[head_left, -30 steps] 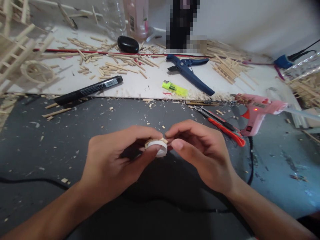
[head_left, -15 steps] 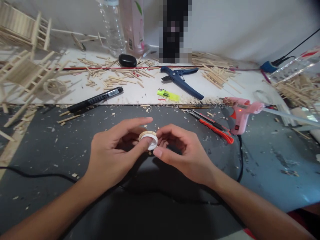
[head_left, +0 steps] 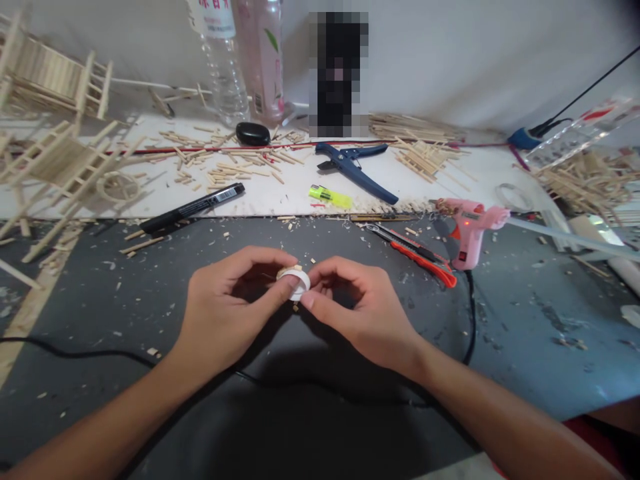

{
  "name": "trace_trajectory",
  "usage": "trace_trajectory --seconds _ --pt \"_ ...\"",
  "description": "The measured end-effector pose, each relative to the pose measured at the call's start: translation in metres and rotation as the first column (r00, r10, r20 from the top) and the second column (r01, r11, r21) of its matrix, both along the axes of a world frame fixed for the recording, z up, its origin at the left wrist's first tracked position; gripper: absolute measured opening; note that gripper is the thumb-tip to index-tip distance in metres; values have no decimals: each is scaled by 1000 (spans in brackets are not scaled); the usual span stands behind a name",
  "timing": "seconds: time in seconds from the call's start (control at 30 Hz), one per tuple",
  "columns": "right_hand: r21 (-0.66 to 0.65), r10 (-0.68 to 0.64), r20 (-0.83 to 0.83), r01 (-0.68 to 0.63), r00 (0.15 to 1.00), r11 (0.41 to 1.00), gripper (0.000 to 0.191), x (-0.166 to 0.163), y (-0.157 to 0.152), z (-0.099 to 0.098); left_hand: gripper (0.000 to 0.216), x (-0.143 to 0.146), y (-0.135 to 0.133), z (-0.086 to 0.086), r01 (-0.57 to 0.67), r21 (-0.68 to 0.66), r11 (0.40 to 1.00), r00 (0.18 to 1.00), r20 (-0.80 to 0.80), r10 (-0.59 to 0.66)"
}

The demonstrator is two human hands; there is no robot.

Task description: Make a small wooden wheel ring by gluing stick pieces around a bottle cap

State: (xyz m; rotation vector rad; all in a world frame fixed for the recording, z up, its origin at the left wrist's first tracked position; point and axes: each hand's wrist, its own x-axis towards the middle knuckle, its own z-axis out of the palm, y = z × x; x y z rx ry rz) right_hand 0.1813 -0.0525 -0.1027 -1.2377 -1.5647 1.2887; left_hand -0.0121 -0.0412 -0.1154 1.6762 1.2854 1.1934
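Observation:
Between my two hands is a small white ring with short pieces of wooden stick set along its outer edge. My left hand pinches it, the thumb pressed inside the ring and the fingers behind, partly hidden. From the other side my right hand grips the ring's right edge between thumb and fingertips. Both hands hover over the dark grey tabletop. To the right, a pink glue gun stands with its light glowing red. An orange-and-black utility knife lies in front of it.
A black marker, a yellow-green lighter and blue cutters lie along the white board. Wooden stick models stand at the left, bottles behind. The glue gun's black cord runs behind my right forearm.
My left index finger, raised before, has come down onto the ring's top edge. The ring has turned slightly in my fingers. The view has tilted up a little and shifted.

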Motion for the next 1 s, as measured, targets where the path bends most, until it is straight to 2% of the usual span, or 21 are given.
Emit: trace_trajectory --seconds 0.17,0.33,0.43,0.53,0.6,0.67,0.73,0.77,0.8,0.83,0.87,0.9,0.93,1.0 --pt "32 -1 36 0 999 999 9 1 -1 2 20 0 -2 0 -16 7 1000 1000 20 15" --pt "61 3 70 -7 998 998 8 1 -2 3 13 1 -1 0 -15 -3 1000 999 -31 15" --pt "58 23 111 -30 994 998 24 3 0 9 12 0 0 0 -24 -25 999 1000 0 24" --pt "93 47 324 -82 945 992 44 14 -3 25 14 0 1 1 -43 -55 998 999 27 44" --pt "86 36 507 -92 861 992 37 30 -11 38 15 0 3 1 -63 -78 995 997 39 66" --pt "35 -8 599 -17 801 999 28 55 -23 44 14 0 4 2 -73 -96 993 995 55 78" --pt "-3 -109 617 141 779 990 39 89 -36 41 15 0 5 3 -74 -106 992 994 68 81" --pt "29 -210 637 249 742 968 43 108 -40 36 15 1 5 3 -71 -107 992 994 73 79" --pt "98 -337 664 370 667 924 45 126 -42 29 16 1 6 3 -70 -107 992 994 78 78" --pt "191 -476 683 494 554 848 46 144 -41 21 16 1 6 3 -68 -108 992 994 81 77" --pt "287 -605 672 603 426 744 46 160 -38 12 16 1 6 4 -67 -110 992 993 84 77" --pt "324 -656 658 647 370 690 45 173 -32 5 16 1 6 4 -66 -112 991 993 87 76" --pt "335 -678 644 666 354 667 45 182 -23 -2 17 1 6 4 -65 -115 991 993 90 75" --pt "308 -671 620 660 407 685 48 193 -2 -11 18 1 6 4 -60 -122 991 993 95 72"
